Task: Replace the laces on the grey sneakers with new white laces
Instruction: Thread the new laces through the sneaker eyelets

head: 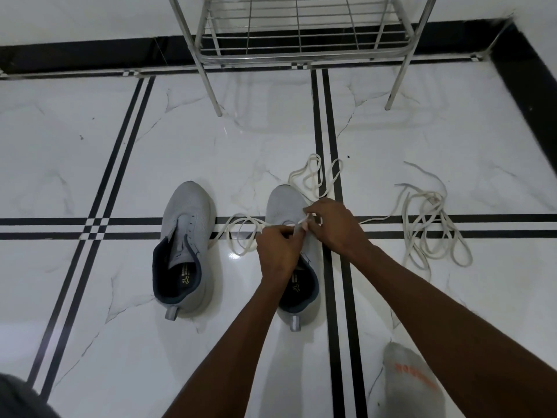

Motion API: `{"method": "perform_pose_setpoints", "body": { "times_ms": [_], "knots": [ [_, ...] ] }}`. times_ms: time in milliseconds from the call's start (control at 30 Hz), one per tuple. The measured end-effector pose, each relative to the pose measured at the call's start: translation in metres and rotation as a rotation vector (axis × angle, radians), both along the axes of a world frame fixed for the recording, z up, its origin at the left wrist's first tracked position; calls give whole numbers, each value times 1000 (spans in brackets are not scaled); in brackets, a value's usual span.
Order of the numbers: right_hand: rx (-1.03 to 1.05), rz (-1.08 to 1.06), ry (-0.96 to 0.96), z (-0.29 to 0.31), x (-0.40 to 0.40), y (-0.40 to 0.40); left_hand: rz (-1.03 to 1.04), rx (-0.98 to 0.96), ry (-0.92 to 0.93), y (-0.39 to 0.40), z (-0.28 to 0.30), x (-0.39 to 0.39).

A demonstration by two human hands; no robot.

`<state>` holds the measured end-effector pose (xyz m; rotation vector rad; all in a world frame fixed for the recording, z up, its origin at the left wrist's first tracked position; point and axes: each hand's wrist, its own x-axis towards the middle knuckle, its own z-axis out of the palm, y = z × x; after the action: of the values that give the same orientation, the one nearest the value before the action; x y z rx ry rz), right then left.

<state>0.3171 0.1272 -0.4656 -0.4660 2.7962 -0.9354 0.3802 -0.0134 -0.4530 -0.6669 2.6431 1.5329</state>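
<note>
2 hands [304, 233] pinch lace [241, 233] over sneaker [284, 203].

Sneakers [187, 245] — light grey mesh, dark navy lining, grey heel tabs, insole dark with a pale logo. Lace [241, 233] in the hands is white; second lace pile [428, 224] off-white, slightly greyer. Floor [90, 146] — glossy white marble-look tiles, thin grey veins, double black stripes crossing in a grid, small checker squares at crossings. Skirting black. Rack [301, 34] silver metal. Sock [413, 384] grey with orange lettering.
</note>
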Motion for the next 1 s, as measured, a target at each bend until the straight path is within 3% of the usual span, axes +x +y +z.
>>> {"method": "perform_pose_setpoints", "body": {
  "times_ms": [133, 233, 433, 600, 733, 933, 1000],
  "knots": [
    [135, 63, 106, -3, 1, -11, -6, -41, -17, -3, -1, -3],
    [93, 31, 89, -5, 3, -15, 25, -54, -2, -3, 1, -2],
    [50, -323, 49, -14, -3, 35, 79, -59, 13, -12, 1, 2],
    [-45, -158, -3, -16, -3, 41, 0, 12, 25, -20, -2, -1],
    [-79, -146, -71, -5, -1, 29, -3, -53, 205, -29, 1, -4],
    [-288, -158, -160, 35, -11, 9, -398, -99, 202, -31, 11, -34],
    [-353, -137, -203, 52, -18, 6, -440, -97, 163, -28, 19, -43]
  ]
}}
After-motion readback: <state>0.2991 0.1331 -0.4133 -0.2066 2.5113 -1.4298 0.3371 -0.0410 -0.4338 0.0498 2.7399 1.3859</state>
